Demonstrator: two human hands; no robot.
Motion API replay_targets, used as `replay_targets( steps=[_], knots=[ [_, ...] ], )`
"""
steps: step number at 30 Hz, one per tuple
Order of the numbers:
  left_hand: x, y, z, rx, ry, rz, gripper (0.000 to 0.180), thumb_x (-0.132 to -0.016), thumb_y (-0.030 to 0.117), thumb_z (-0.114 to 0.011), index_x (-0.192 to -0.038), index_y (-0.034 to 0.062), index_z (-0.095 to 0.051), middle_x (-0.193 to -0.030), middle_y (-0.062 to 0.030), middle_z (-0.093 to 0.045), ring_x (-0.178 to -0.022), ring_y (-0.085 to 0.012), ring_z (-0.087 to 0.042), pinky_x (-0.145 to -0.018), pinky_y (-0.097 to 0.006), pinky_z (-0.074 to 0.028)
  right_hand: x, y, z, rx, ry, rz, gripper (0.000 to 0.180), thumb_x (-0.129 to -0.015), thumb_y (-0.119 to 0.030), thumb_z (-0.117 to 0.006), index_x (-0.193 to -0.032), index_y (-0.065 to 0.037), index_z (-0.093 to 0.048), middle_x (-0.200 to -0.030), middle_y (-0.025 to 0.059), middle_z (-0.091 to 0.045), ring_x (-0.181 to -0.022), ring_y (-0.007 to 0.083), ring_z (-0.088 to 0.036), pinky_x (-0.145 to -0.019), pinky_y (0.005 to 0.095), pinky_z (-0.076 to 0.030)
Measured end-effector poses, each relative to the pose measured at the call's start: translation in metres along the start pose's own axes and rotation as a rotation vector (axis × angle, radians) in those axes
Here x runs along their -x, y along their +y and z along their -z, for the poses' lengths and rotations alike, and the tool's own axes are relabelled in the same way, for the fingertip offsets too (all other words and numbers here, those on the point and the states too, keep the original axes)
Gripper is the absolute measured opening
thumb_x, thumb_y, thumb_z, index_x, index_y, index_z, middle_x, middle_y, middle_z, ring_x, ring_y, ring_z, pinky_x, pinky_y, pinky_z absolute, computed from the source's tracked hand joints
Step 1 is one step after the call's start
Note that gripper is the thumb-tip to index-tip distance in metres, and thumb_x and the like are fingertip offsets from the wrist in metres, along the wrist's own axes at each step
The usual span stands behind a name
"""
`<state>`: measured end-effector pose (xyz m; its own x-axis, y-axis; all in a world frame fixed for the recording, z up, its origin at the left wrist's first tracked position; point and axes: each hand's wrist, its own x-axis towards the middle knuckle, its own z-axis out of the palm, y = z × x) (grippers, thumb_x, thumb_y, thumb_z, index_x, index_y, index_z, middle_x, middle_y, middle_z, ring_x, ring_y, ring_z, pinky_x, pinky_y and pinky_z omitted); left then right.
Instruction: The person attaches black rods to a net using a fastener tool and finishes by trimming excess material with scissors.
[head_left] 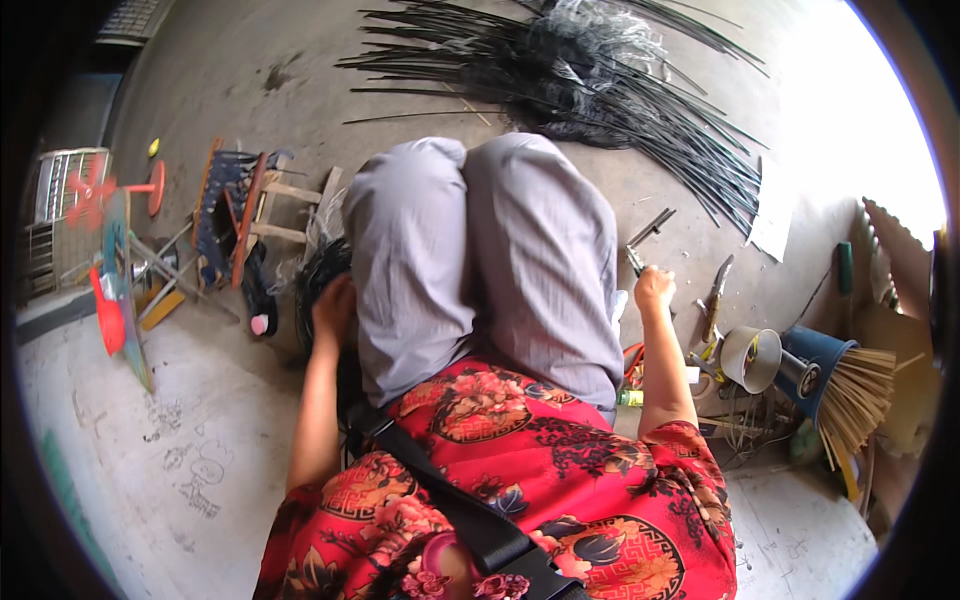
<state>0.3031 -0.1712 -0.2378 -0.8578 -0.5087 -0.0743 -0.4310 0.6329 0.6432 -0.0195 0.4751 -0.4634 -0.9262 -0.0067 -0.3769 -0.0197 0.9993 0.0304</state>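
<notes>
My right hand (pixel 655 287) is closed beside my right knee. A slim metal tool (pixel 635 261) sticks out past its fingers; its exact kind is too small to make out. Just beyond it, a dark bar-shaped piece (pixel 652 228) shows over the floor, and I cannot tell whether it joins the tool. On the other side, my left hand (pixel 335 308) is down beside my left leg, against a bundle of black strands (pixel 322 272). Its fingertips are hidden. Grey trousers (pixel 480 240) cover my bent legs between the two hands.
Long black rods with tangled strands (pixel 590 85) lie ahead on the concrete floor. A knife (pixel 716 298), a metal pot (pixel 750 360) and a blue bucket of thin sticks (pixel 822 372) are at right. Wooden chair frames (pixel 275 215) and a red fan (pixel 92 190) stand left.
</notes>
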Motion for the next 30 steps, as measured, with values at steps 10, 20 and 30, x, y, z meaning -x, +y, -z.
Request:
replay_targets(
  steps=[10,20,30],
  knots=[
    [-0.012,0.335,0.031,0.013,0.323,-0.575,0.047,-0.115,0.019,-0.056,-0.152,-0.009,-0.06,-0.152,-0.0233,-0.061,-0.144,-0.0356,-0.057,-0.125,-0.047,-0.042,-0.022,0.031,0.01,-0.064,-0.387,0.32,0.043,-0.085,-0.038,-0.083,-0.098,0.002,-0.082,-0.105,0.03,-0.079,-0.105,0.0473,-0.077,-0.091,0.0531,-0.063],
    [0.061,0.336,0.01,-0.012,0.363,-0.689,0.044,-0.105,0.017,-0.065,-0.141,-0.0091,-0.066,-0.145,-0.0269,-0.061,-0.133,-0.0393,-0.06,-0.117,-0.049,-0.047,-0.188,-0.094,0.229,-0.12,0.704,0.47,0.024,-0.105,-0.019,-0.061,-0.123,-0.006,-0.071,-0.115,0.0189,-0.08,-0.116,0.0404,-0.075,-0.099,0.0535,-0.059],
    [0.163,0.323,-0.012,-0.023,0.372,-0.758,0.045,-0.102,0.017,-0.066,-0.138,-0.0096,-0.067,-0.144,-0.0267,-0.06,-0.132,-0.0392,-0.06,-0.116,-0.049,-0.047,-0.108,-0.048,0.206,-0.254,0.691,0.54,0.024,-0.105,-0.034,-0.071,-0.103,-0.011,-0.077,-0.106,0.013,-0.08,-0.107,0.037,-0.077,-0.089,0.0493,-0.061]
  ],
)
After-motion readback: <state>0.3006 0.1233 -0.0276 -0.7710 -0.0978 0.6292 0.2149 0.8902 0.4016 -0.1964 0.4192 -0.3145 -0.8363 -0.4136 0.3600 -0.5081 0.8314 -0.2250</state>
